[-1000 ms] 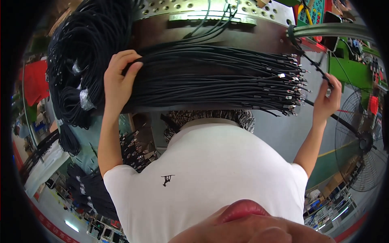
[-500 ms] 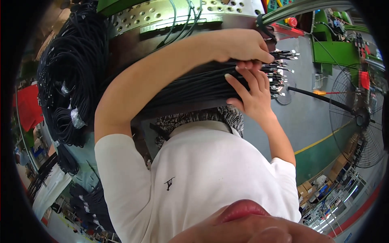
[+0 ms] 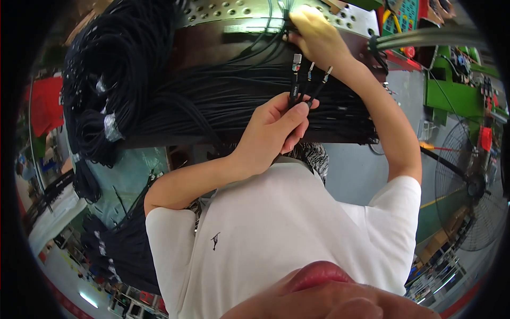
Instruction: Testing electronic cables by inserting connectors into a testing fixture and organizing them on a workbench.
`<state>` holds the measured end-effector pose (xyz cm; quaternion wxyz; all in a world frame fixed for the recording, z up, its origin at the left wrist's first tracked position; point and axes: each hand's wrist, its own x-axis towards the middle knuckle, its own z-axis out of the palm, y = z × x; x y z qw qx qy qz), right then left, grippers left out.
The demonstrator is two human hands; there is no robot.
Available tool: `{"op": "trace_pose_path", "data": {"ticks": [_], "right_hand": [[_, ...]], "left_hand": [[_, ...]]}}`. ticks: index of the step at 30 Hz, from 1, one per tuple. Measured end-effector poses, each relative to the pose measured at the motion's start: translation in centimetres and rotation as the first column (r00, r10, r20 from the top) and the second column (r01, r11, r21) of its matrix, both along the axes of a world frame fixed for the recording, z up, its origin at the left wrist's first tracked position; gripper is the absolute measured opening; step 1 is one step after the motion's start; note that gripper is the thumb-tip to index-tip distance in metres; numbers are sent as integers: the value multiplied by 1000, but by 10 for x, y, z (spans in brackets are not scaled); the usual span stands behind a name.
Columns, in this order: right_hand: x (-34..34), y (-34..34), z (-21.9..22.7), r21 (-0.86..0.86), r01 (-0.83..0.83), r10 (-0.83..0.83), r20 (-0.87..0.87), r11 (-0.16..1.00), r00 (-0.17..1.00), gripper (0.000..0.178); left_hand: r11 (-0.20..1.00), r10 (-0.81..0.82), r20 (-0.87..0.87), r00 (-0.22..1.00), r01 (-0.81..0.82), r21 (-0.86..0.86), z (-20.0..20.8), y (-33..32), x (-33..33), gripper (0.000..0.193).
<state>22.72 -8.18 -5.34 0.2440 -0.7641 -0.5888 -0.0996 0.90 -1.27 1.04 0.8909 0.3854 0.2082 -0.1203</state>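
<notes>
In my left hand (image 3: 273, 126) several black cables (image 3: 296, 87) are pinched between thumb and fingers. Their metal-tipped connector ends fan upward; one plug is wider than the others. Farther up, at the perforated metal plate, my right hand (image 3: 316, 37) has its fingers closed around thin dark cables (image 3: 271, 40) near their upper ends. Bright glare washes out part of this hand, and its fingertips are partly hidden. Beneath both hands, a thick layer of long black cables (image 3: 239, 114) lies lengthwise across the dark bench.
A large coiled bundle of black cable (image 3: 114, 69), tied with clear wrap, stands at the left. Behind the bench runs the lit perforated plate (image 3: 212, 13). A bundled grey tube (image 3: 425, 40) juts in at upper right, and a caged fan (image 3: 473, 181) stands at right.
My left hand has drawn back from the bundle's right end toward my body, now holding connector ends. My right hand has left the bundle and moved up to the plate, closing on cables.
</notes>
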Motion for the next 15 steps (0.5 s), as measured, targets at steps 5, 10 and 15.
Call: {"op": "trace_pose_path", "data": {"ticks": [5,10,15], "right_hand": [[-20,-63,29,-152,-108,58,-301,982,952,28],[-67,-52,47,167,-63,36,156,984,987,26],[-64,-36,31,192,2,8,-49,981,999,24]], "left_hand": [[993,68,-79,995,-76,-95,-7,11,-7,29],[979,11,9,1000,-9,-205,-21,16,-8,29],[985,160,-12,987,-159,70,-14,16,-21,29]]}}
